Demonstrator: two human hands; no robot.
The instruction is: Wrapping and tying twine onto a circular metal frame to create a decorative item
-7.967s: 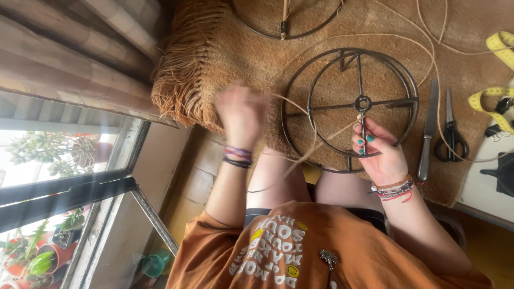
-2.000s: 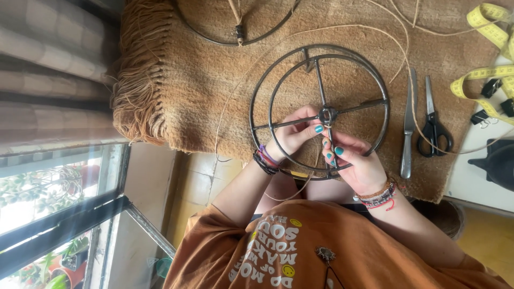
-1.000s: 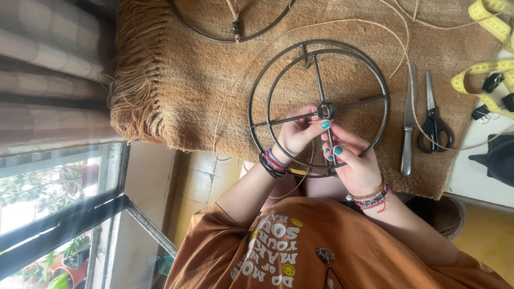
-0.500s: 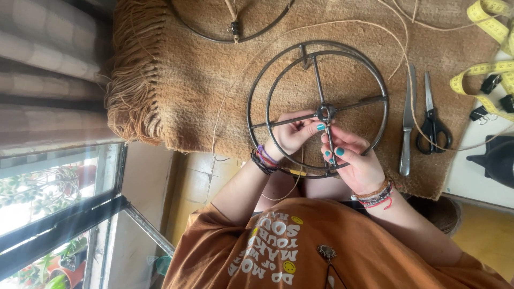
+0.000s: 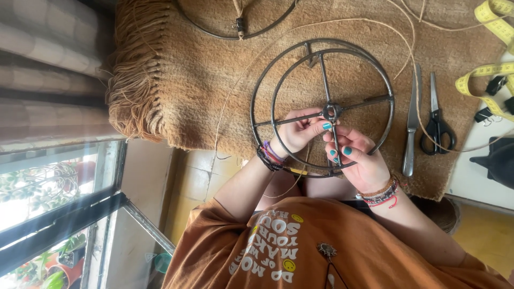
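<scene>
Metal ring frame (image 5: 322, 107) overhangs rug edge (image 5: 225, 150); both hands pinch its hub.

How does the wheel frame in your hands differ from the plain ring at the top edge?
The wheel frame has two concentric hoops, four spokes and a centre hub; the plain ring is one hoop carrying a small clip. The wheel frame shows whole, with the left hand and right hand at its hub; the plain ring is cut off by the picture's edge, untouched. Both are dark metal, lying on the brown fringed mat.
</scene>
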